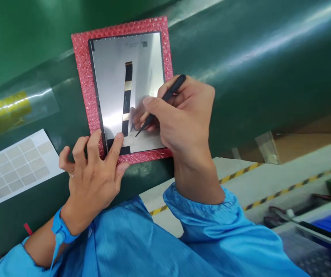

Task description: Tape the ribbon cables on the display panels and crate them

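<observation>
A silver-backed display panel (110,57) lies on a pad of pink bubble wrap (81,69). Along the panel's back runs a dark flex cable (127,100) with gold-coloured bands. My left hand (94,169) rests over the lower left corner, fingers spread, its index fingertip touching the cable's lower end. In my right hand (185,111) is a pair of black tweezers (165,98), held like a pen. Their tip points down close to the panel's lower part, right of the cable; whether it touches the surface I cannot tell. The panel mirrors my right hand.
On the green table mat (240,77), a white sheet of grey square stickers (18,165) lies at left. Behind it is a clear bag with yellow material (6,109). A blue wrist strap (61,229) with a cord circles my left wrist. Striped floor tape (298,184) shows at right.
</observation>
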Tool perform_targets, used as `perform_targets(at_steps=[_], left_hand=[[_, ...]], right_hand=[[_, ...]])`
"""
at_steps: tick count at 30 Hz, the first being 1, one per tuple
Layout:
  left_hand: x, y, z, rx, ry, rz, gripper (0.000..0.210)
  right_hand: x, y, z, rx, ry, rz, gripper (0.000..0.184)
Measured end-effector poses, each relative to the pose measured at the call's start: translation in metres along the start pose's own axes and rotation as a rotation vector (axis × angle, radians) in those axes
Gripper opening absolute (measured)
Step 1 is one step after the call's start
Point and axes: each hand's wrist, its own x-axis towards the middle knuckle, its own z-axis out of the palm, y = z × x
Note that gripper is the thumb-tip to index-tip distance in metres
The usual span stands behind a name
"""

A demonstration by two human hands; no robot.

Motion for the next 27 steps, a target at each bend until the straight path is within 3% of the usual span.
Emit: perform_targets(at_steps=[12,20,27], left_hand=[[0.010,-0.001,-0.005,0.025,-0.097,0.164,0.052],[-0.001,0.008,-0.010,0.022,-0.039,0.000,0.049],[0.012,0.023,-0.006,0.080,-0.083,0.075,0.064]], right_hand=[[0.007,-0.004,0.000,0.012,0.037,0.059,0.026],[0.014,0.005,0.004,0.082,0.121,0.033,0.021],[0.020,0.010,0.005,0.132,0.138,0.033,0.021]])
